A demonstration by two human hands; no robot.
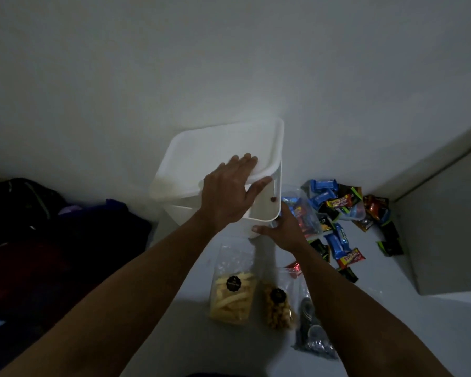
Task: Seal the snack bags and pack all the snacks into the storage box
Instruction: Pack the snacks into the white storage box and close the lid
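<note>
Pinching the white lid [220,148] at its near edge, the left hand [226,194] has fingers flat on top and thumb beneath. The lid sits askew over the storage box [265,210]. The right hand [283,229] grips the box's near right corner. Two snack bags [233,297] lie on the floor just in front.

Plastic, film and cloth
The storage box [276,186] and lid [218,145] look like smooth matt white plastic; snack bags [233,292] are clear glossy film; small wrappers [335,204] shine; dark cloth [52,227] is matt.
</note>
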